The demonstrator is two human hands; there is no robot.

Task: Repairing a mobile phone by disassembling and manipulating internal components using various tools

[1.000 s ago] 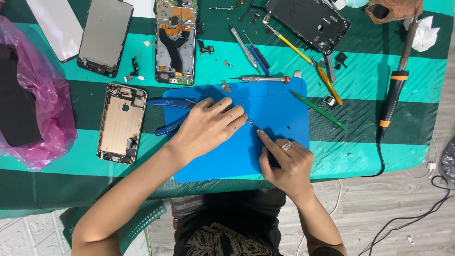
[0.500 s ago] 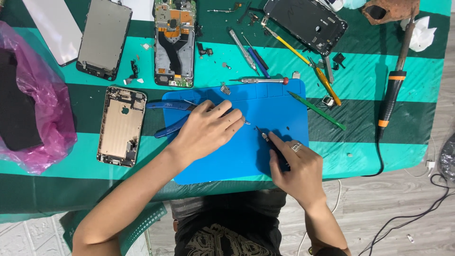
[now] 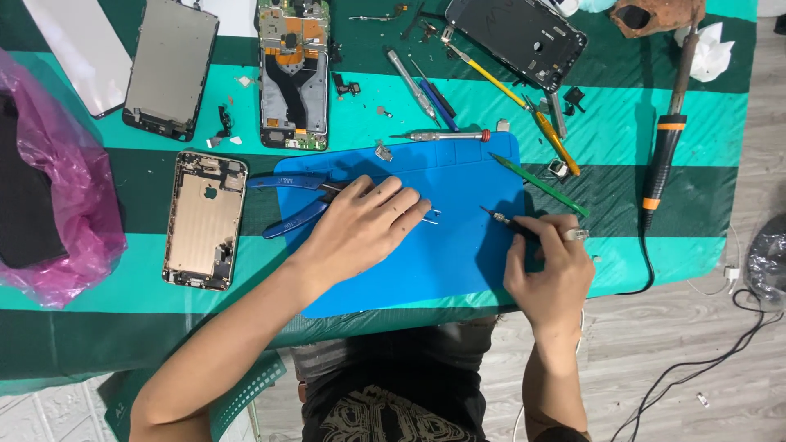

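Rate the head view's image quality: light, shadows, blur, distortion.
Head view: even, soft light; faint shadows under the left hand and right hand on the blue mat; sharp overall, no motion blur; mild sheen on the pink plastic bag; slight wide-angle bending at the edges.

Free room: bare blue mat [image 3: 458, 176] between both hands;
Obstacles: blue pliers [image 3: 295, 200] left; green stick [image 3: 540, 187] right

The left hand [image 3: 360, 229] lies flat, palm down, fingers stretched rightward. The right hand [image 3: 550, 270] is curled in a pinch, forearm angled up from below
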